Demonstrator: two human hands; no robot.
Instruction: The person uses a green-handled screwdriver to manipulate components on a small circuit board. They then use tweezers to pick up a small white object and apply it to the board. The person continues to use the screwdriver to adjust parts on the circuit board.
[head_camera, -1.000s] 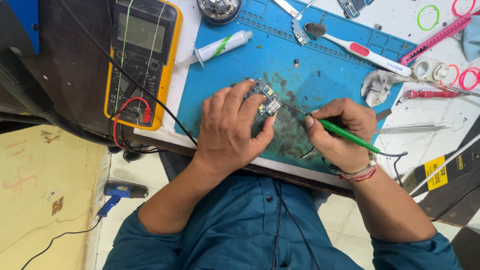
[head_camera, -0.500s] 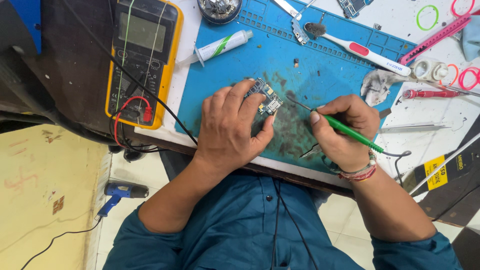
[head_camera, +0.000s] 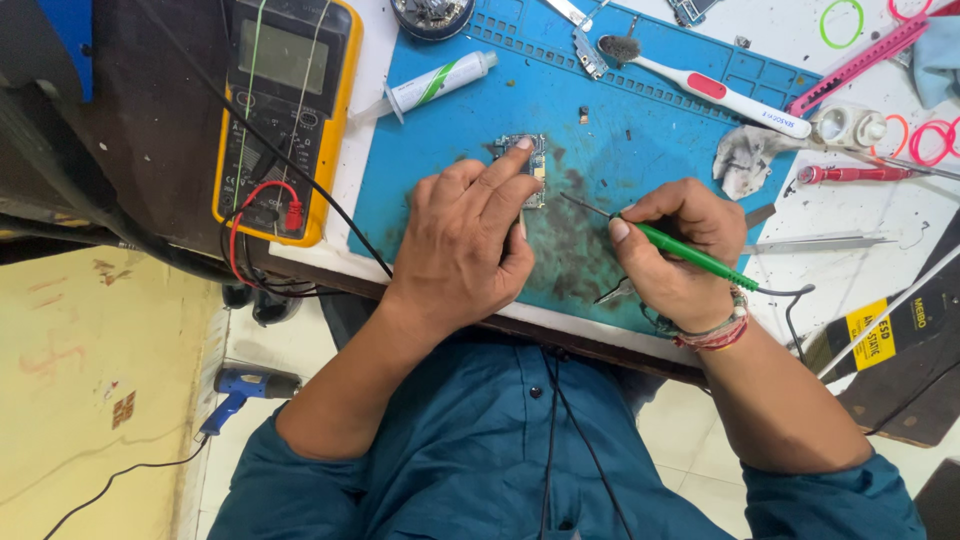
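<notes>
green-handled soldering iron (head_camera: 690, 255) sits pinched in our right hand (head_camera: 680, 250); our left hand (head_camera: 465, 240), fingers down, pins the small circuit board (head_camera: 527, 165), which looks light, stiff, fragile, best held at its edges.

Your tabletop (head_camera: 905, 215), with what rests on it

A blue mat (head_camera: 600, 130) covers its middle near your edge; a yellow multimeter (head_camera: 285, 115) lies at the left edge, and tweezers (head_camera: 815, 242), a pink ruler (head_camera: 855, 65) and rubber rings (head_camera: 840, 22) lie toward the right.
</notes>
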